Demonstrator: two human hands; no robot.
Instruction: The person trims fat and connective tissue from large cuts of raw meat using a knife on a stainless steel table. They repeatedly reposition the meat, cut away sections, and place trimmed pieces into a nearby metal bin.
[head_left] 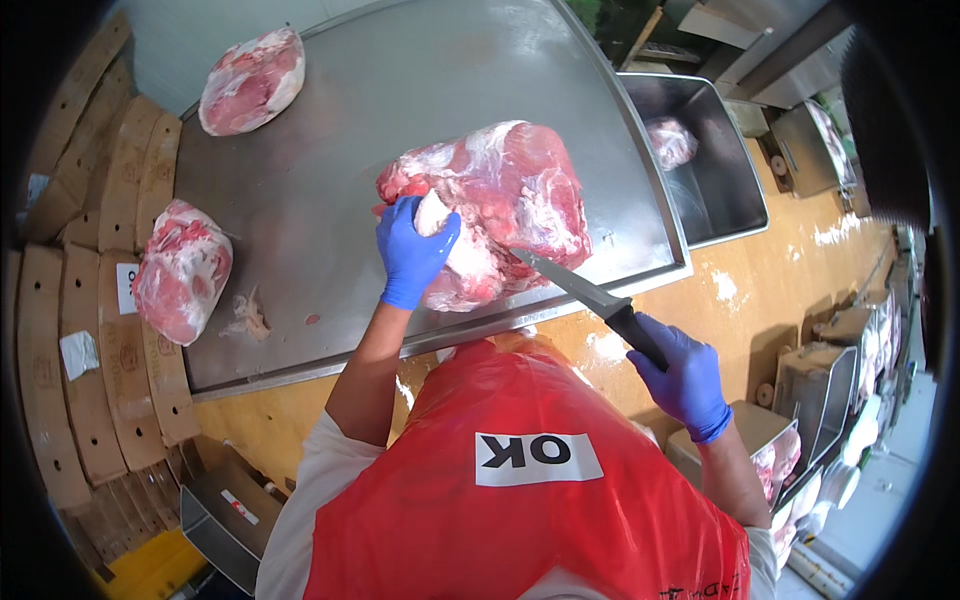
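Beyond, wide tabletop (430, 80); beside edge (260, 381), meat (535, 180) in left grip (412, 252), knife (578, 285) in right grip (685, 378).

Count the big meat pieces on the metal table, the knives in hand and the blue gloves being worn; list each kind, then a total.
Big meat pieces: 3
Knives: 1
Blue gloves: 2
Total: 6

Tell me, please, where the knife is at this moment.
In the head view, the knife is right of centre, gripped in the right hand, its tip at the large meat piece.
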